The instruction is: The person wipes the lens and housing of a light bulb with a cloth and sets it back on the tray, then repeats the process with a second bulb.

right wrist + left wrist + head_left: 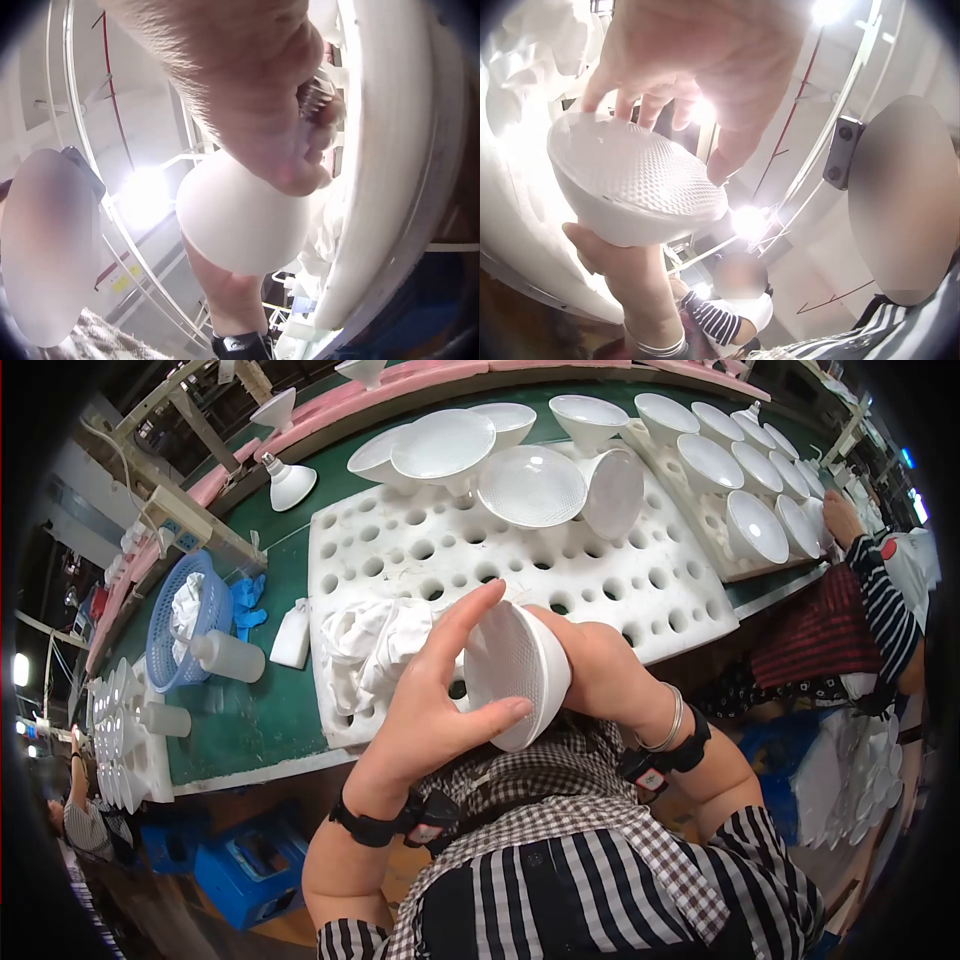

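A white reflector bulb [515, 675] with a dimpled lens is between both hands, tilted with its lens toward the left. My left hand [430, 695] spans the lens, its fingertips at one side of the rim and the thumb at the other, as the left wrist view shows on the bulb [634, 169]. From behind, my right hand [600, 665] grips the bulb's narrow end. In the right wrist view its fingers curl around the metal screw base [315, 97]. Crumpled white cloth [375, 645] lies beside the left hand on a white foam board [700, 610] with holes.
Several bulbs [445, 442] stand along the board's far edge; more bulbs [710, 462] fill a tray at right. One bulb [292, 485] lies at back left. A blue basket [160, 645] and plastic bottle [230, 657] stand left. Another person's arm [885, 580] reaches in at right.
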A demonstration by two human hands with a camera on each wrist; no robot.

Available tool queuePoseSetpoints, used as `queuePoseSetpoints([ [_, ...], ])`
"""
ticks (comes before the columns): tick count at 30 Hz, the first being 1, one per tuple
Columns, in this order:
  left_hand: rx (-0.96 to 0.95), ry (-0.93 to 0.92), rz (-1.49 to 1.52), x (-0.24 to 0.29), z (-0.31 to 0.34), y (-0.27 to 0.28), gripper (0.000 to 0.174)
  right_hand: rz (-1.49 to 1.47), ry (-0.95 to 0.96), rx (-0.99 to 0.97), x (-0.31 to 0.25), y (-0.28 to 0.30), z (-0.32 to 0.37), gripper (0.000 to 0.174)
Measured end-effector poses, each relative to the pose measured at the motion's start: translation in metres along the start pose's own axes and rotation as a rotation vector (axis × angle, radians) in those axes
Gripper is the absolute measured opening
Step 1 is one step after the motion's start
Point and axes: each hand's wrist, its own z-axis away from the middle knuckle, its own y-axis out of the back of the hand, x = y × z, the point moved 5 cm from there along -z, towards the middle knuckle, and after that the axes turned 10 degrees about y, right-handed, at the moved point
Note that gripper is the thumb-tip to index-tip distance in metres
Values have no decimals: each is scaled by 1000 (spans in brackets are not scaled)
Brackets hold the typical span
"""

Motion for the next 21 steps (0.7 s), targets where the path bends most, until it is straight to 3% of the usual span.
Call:
queuePoseSetpoints([
  [4,3,160,127,-2,0,-1,88,133,27,83,-1,5,-1,72],
  [10,9,222,334,-17,-3,-3,81,336,85,129,-3,7,4,74],
  [14,-28,258,314,-25,-3,-2,77,291,13,68,-2,4,4,78],
  [16,-49,240,305,-29,-3,-2,71,54,-233,-102,5,1,6,83],
  [21,-86,209,361,-36,-5,-5,67,-12,-249,-180,10,5,1,90],
])
